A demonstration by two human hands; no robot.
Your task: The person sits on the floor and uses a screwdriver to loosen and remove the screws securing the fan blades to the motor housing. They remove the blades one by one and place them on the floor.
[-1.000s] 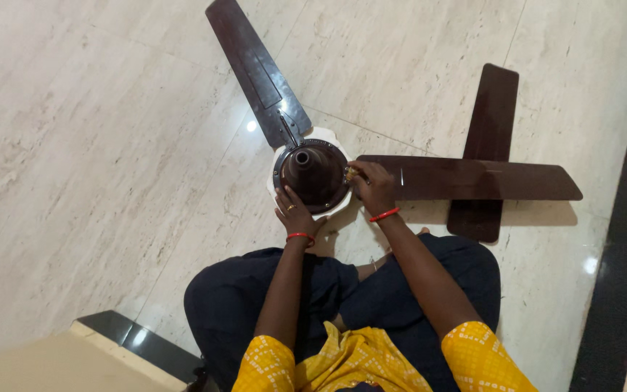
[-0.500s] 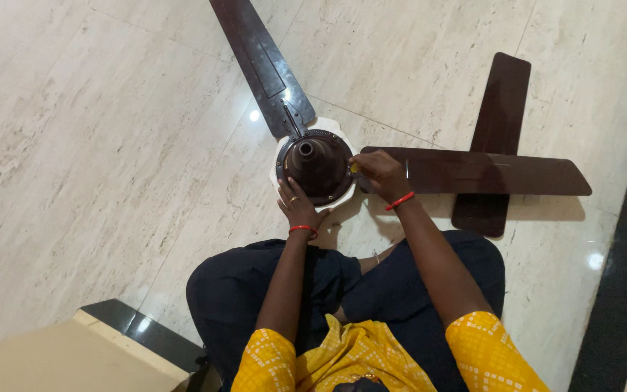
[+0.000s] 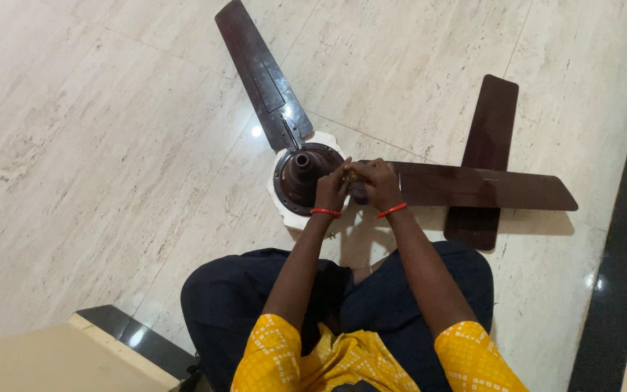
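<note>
Fan motor (image 3: 300,178) sat on the floor (image 3: 110,145); left hand (image 3: 332,190) and right hand (image 3: 376,185) both pinched a small brass-coloured part (image 3: 347,174) at its rim.

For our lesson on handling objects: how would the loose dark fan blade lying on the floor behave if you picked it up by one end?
The loose blade is long, thin and flat, so it would probably stay fairly stiff, perhaps flexing slightly. Its glossy surface, like the polished floor, suggests it could slip or slide easily. It looks unlikely to roll.
</note>
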